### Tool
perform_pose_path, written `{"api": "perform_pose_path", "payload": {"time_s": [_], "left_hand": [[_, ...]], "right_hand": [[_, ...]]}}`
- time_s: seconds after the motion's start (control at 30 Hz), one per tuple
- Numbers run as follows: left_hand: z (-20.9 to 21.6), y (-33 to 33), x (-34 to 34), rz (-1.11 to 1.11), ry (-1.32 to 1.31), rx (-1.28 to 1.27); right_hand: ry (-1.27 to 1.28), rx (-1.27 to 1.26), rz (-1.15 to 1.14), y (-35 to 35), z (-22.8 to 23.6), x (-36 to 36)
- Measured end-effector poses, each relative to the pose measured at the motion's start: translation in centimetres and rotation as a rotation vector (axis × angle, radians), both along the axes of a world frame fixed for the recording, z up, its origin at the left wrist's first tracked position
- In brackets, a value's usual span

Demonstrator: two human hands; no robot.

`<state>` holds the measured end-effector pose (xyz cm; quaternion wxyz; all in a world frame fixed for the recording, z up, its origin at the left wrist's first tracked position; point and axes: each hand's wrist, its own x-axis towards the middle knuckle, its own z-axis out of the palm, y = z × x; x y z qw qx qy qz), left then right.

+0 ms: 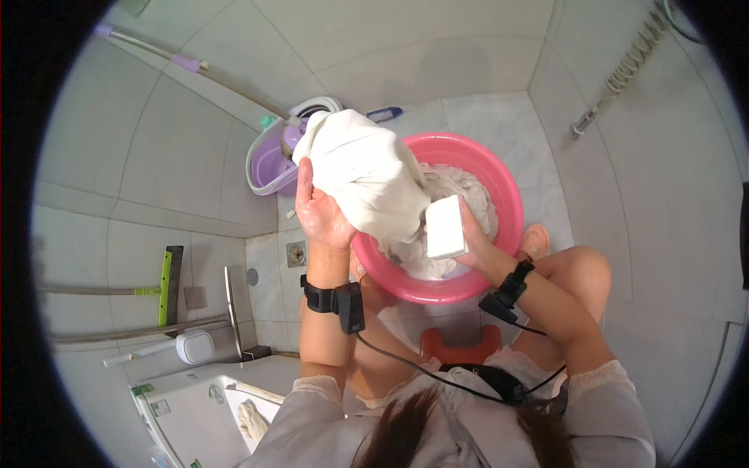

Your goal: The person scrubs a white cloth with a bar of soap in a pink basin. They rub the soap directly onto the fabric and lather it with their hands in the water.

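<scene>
My left hand (324, 217) is raised at the left rim of a pink basin (509, 183), palm turned up and wet. It holds up a bunched white cloth (360, 168) that bulges over and hides most of the fingers. My right hand (475, 238) is closed around a white rectangular block (445, 227) that looks like a bar of soap, above the basin and close to the cloth's lower right edge. More wet white fabric (460, 186) lies in the basin, with some whitish water.
A purple and white mop bucket (269, 165) with a long-handled mop (234, 96) stands at the far left. A blue brush (384, 114) lies behind the basin. Near my knees is a red stool (460, 345). A green squeegee (165, 287) leans left; a coiled hose (624, 70) hangs right.
</scene>
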<state>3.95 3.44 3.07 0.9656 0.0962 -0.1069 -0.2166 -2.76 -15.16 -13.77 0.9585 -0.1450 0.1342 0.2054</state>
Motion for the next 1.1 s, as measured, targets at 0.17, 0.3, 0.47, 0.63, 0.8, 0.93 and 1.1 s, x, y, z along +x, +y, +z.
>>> {"api": "perform_pose_path", "payload": {"time_s": [0.17,0.3,0.47,0.63,0.8,0.93,1.1], "left_hand": [[0.2,-0.6,0.0,-0.092,-0.033,-0.113],[-0.6,0.1,0.7,-0.038,-0.021,-0.081],[-1.9,0.9,1.9,-0.017,-0.095,0.126],[-5.6,2.6,1.6,0.166,-0.493,1.818],[-5.5,-1.2,-1.7,0.144,-0.915,1.984],[-5.2,-5.2,-2.8,0.274,-0.971,1.674],[-4.8,-6.4,-2.3,0.415,-0.906,1.763]], "right_hand": [[-0.169,-0.071,0.013,-1.9,-0.8,0.6],[-0.172,0.099,0.096,-1.8,1.6,0.7],[-0.206,0.222,-0.012,-3.8,7.2,2.0],[-0.375,0.085,-0.059,-6.8,11.7,2.3],[-0.455,0.058,-0.049,-6.2,13.6,1.6],[-0.439,-0.235,0.083,-4.4,13.2,1.6],[-0.53,-0.529,0.141,-4.4,13.8,1.9]]}}
